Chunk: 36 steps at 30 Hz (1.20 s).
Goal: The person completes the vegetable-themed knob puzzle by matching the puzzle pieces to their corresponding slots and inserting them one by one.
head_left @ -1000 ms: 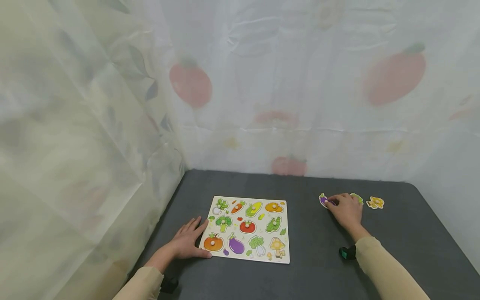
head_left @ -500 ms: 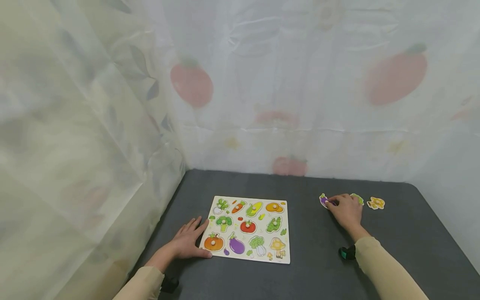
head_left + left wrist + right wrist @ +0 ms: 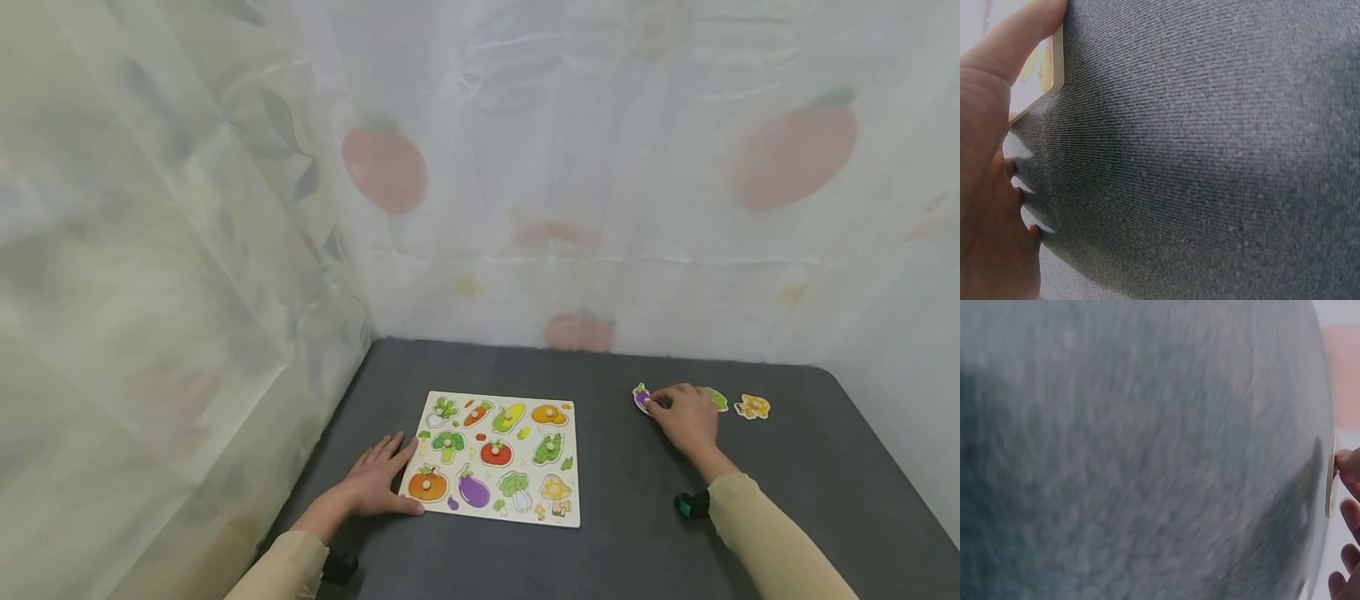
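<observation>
A white vegetable puzzle board (image 3: 525, 433) lies flat on the dark table. My left hand (image 3: 372, 482) is spread at its left edge, with the thumb on the near left corner; the left wrist view shows that thumb (image 3: 1019, 34) over the board's corner. Off to the right, my right hand (image 3: 686, 417) pinches a purple eggplant puzzle piece (image 3: 641, 398). Seen edge-on in the right wrist view, the eggplant piece (image 3: 1331, 481) is held by the fingertips, with a shadow on the cloth beside it. On the board, a printed eggplant picture (image 3: 473, 490) shows at the bottom row.
Partly behind the right hand lies a green leafy piece (image 3: 717, 400). A yellow mushroom piece (image 3: 752, 407) sits farther right. Several vegetable pieces, among them a pumpkin (image 3: 427, 486) and a tomato (image 3: 496, 454), sit in the board. Curtains (image 3: 480, 275) hang behind the table.
My right hand has shifted slightly left with the eggplant piece, uncovering more of the green leafy piece. My left hand and the board have not moved.
</observation>
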Available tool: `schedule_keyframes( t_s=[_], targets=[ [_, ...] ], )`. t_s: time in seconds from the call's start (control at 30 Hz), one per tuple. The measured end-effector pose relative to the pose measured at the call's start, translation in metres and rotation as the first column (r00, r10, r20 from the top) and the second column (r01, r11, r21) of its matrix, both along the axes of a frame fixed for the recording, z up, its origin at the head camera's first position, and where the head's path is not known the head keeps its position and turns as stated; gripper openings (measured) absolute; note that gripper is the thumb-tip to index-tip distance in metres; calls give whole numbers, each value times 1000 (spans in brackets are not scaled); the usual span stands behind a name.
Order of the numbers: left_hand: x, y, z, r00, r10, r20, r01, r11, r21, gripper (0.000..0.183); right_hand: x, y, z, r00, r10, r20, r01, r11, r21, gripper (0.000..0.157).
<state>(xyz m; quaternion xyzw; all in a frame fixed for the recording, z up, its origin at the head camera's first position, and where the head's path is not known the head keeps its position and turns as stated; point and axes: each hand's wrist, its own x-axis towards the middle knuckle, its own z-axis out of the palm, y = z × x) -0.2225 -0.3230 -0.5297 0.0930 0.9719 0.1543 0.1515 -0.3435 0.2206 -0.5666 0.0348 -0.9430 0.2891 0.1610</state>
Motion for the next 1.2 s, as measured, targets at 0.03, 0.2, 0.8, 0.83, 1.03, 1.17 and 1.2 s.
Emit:
schedule_keyframes(
  t_s=[0.03, 0.2, 0.8, 0.83, 1.03, 1.17, 1.2],
  targets=[
    [0, 0, -1, 1000, 1, 0, -1, 1000, -2, 120, 1, -3, 2, 1000, 10, -6, -10, 1000, -10, 23],
    [-2, -1, -4, 1000, 6, 4, -6, 1000, -6, 120, 3, -22, 11, 998, 53, -26, -54, 997, -52, 20],
    [-3, -2, -5, 1000, 4, -8, -4, 1000, -14, 122, 56, -162, 28, 917, 391, -85, -397, 914, -82, 8],
    [-3, -1, -4, 1000, 6, -6, -6, 1000, -13, 122, 60, -169, 28, 907, 413, -85, -420, 904, -84, 9],
    [-1, 1, 0, 1000, 11, -5, -11, 1000, -11, 121, 79, -203, 23, 861, 504, -71, -508, 857, -86, 9],
    [0, 2, 1, 1000, 9, -7, -9, 1000, -14, 121, 87, -218, 18, 845, 533, -55, -535, 840, -85, 9],
    [0, 2, 1, 1000, 9, -12, -9, 1000, -11, 121, 89, -221, 17, 842, 537, -51, -540, 838, -84, 9]
  ],
)
